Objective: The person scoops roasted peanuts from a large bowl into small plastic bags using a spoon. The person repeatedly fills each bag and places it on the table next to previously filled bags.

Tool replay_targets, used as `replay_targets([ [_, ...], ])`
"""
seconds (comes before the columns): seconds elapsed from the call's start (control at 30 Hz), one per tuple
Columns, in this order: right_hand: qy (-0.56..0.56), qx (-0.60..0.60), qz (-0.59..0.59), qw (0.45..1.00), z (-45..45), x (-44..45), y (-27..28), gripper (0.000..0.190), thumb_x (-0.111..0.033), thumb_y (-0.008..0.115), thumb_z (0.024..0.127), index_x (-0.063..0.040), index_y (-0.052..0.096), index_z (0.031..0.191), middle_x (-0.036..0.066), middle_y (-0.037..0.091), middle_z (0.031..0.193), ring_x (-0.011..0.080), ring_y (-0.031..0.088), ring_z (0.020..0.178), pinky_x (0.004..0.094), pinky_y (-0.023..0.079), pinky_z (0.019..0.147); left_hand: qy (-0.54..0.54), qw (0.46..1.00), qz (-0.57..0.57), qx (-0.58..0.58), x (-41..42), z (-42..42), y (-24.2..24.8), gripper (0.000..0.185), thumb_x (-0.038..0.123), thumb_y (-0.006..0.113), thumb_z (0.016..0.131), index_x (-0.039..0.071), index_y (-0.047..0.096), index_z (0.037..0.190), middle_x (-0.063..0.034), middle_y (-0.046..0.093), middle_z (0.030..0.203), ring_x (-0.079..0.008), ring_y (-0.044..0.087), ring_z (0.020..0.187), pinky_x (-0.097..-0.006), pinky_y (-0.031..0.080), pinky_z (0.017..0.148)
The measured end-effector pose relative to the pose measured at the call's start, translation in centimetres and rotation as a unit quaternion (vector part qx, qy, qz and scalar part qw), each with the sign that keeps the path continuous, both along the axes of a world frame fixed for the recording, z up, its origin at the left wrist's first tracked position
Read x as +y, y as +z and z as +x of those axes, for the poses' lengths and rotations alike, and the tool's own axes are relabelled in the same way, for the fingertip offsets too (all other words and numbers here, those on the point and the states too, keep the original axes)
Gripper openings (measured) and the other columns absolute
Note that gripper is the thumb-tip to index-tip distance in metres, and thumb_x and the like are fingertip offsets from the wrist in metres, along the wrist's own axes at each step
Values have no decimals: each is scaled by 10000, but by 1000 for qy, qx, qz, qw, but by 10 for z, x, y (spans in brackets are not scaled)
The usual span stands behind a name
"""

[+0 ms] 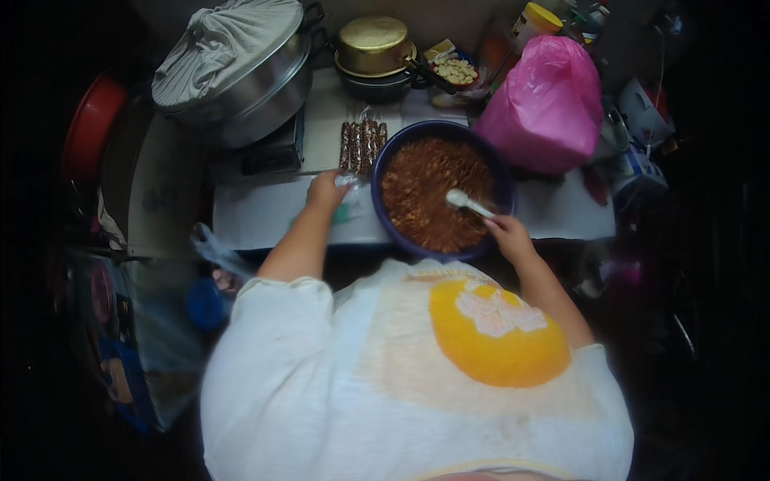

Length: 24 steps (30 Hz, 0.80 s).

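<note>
A dark purple basin point(380, 204) holds a brown mixture point(427, 174) with light bits that look like nuts. Pinched in my right hand point(510, 236) is a white plastic spoon point(466, 201); its bowl is over the mixture, but whether it touches is unclear. Left of the basin, my left hand point(328, 191) grips the edge of a small clear plastic bag point(348, 180). Just beyond that hand lie several narrow clear plastic sleeves point(363, 144) filled with brown mix, side by side. A blurred green and clear packet point(343, 213) rests on the white table surface point(258, 210) beside my left wrist.
At the back left, a large metal pot point(258, 108) with a cloth-wrapped lid point(222, 48) sits on a stove point(274, 157). A gold-coloured pot point(373, 45) and a bowl of pale pieces point(455, 71) stand behind. A full pink plastic bag point(544, 108) adjoins the basin's right.
</note>
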State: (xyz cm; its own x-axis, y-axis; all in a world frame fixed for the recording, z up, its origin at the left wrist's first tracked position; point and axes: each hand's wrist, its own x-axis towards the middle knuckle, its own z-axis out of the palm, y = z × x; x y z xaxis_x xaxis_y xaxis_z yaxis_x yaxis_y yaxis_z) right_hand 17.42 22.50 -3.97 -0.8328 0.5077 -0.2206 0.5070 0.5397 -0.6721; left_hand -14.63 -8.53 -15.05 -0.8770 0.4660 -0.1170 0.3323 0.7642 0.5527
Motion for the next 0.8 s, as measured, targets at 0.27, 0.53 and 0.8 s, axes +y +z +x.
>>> replay_targets([
  [0.27, 73, -10, -26, 997, -22, -29, 6, 287, -260, 652, 933, -55, 700, 1129, 147, 697, 1035, 254, 672, 963, 357, 513, 854, -101, 975, -177, 88, -47, 68, -3, 409, 191, 772, 762, 113, 690, 1155, -98, 634, 1195, -297, 594, 1131, -444, 481, 957],
  [0.53, 118, -49, -15, 992, -61, -65, 52, 282, -225, 687, 911, -32, 696, 1116, 133, 697, 1017, 228, 675, 931, 345, 523, 839, -17, 1000, 8, -12, -56, 60, -25, 347, 78, 725, 809, 64, 686, 1153, -137, 691, 1079, -287, 663, 1004, -391, 516, 922],
  [0.8, 148, 109, -87, 979, -88, -78, 48, 339, -178, 760, 850, -22, 670, 1136, 115, 688, 1047, 202, 668, 963, 320, 528, 859, 27, 923, 264, -280, -39, 52, 63, 355, 36, 705, 867, 32, 646, 1218, -60, 687, 1106, -155, 637, 1000, -298, 505, 910],
])
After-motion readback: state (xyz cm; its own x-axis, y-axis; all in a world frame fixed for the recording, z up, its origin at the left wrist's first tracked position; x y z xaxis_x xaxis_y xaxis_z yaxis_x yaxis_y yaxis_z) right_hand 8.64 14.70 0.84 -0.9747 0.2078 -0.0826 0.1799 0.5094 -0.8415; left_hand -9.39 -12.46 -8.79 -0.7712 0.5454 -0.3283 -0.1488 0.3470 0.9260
